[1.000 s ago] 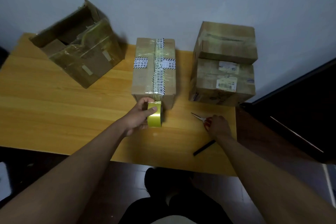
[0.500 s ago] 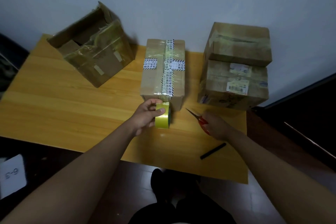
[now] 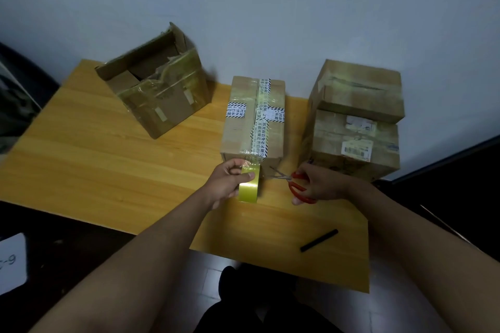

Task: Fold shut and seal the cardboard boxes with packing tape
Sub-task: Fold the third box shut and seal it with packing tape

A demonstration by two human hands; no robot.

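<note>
At the near end of the middle box (image 3: 254,119), my left hand (image 3: 226,182) grips the tape roll (image 3: 249,184), thumb across its face; my fingers are hidden behind it. A short clear strip runs from roll to box, hard to make out. My right hand (image 3: 319,184) grasps the red scissors (image 3: 293,182), blades parted just beside the roll; my palm covers most of the handles. On the table (image 3: 94,170), an open box (image 3: 157,92) sits left, two stacked boxes (image 3: 354,121) right, a black stick (image 3: 319,240) near me.
</note>
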